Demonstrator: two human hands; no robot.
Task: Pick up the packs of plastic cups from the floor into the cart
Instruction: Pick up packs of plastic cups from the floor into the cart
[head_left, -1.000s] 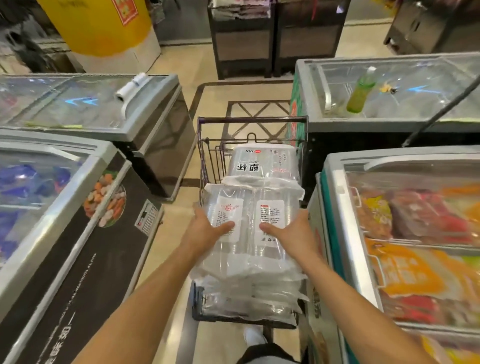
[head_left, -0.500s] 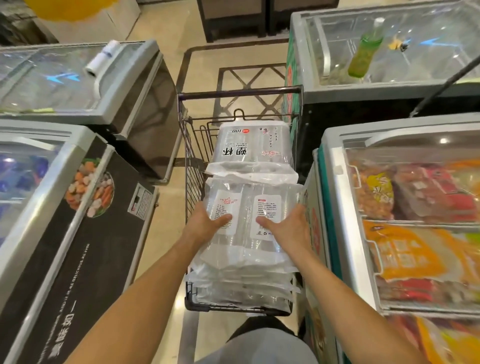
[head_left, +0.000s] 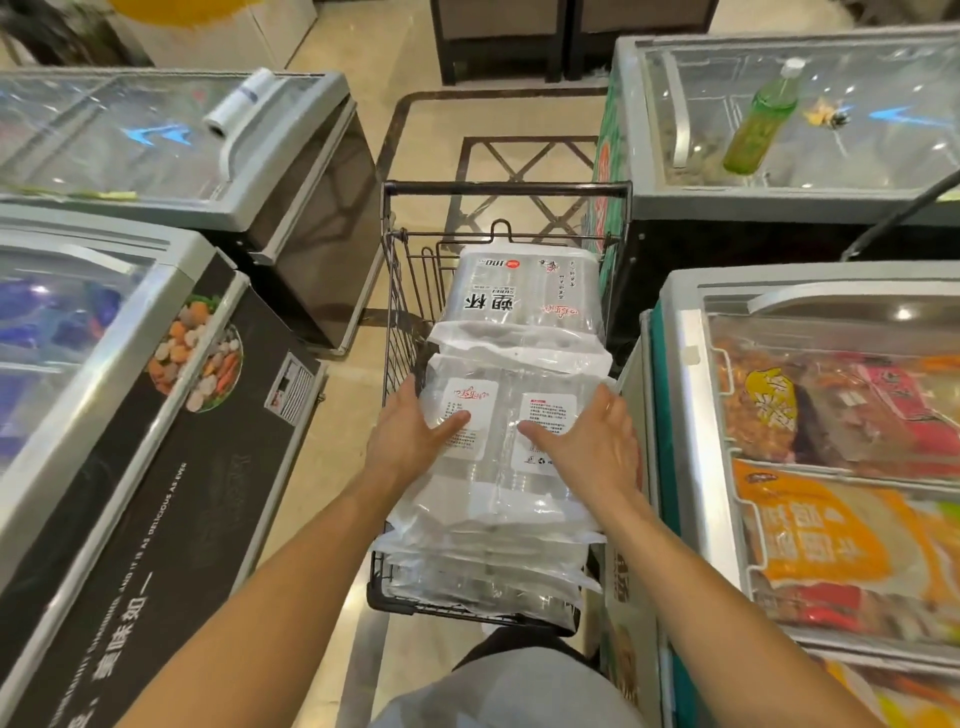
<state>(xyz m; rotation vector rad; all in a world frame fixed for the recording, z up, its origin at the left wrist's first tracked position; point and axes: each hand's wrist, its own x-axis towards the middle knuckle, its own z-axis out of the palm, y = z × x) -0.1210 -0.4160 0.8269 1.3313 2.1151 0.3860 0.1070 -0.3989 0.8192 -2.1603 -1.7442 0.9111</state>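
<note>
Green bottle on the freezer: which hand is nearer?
Right. The right hand touches the top pack, right edge, toward the green bottle; the left hand touches its left edge, farther.

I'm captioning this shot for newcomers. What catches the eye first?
Clear packs of plastic cups piled in the wire cart at centre stand out, with the left hand and right hand laid open on the top pack. Glass-topped chest freezers flank the cart; a green bottle sits on the far right one.
</note>
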